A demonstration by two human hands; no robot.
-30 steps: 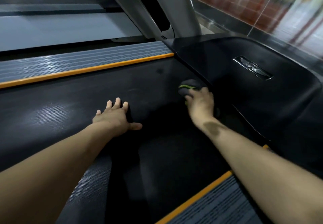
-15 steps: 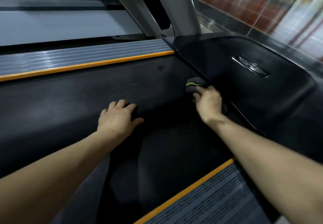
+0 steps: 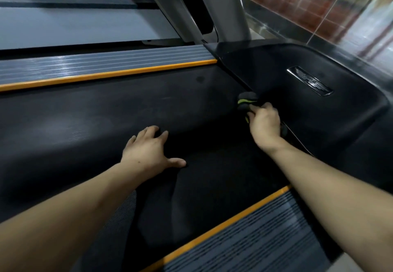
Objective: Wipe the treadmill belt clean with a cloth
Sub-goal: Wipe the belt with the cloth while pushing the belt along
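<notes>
The right hand (image 3: 264, 124) grips a dark, green-striped cloth (image 3: 246, 101) at the motor cover's edge. The left hand (image 3: 146, 152) rests spread, fingers bent, on the matte black belt (image 3: 85, 118).

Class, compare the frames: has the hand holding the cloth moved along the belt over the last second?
Yes, slightly. The right hand with the cloth has slid further along the motor cover edge, ending nearer the silver badge.

The wide black rubbery treadmill belt (image 3: 89, 120) looks dull and a bit rough. The black plastic motor cover (image 3: 319, 123) shines smooth. The small dark cloth (image 3: 244, 99) seems soft.
</notes>
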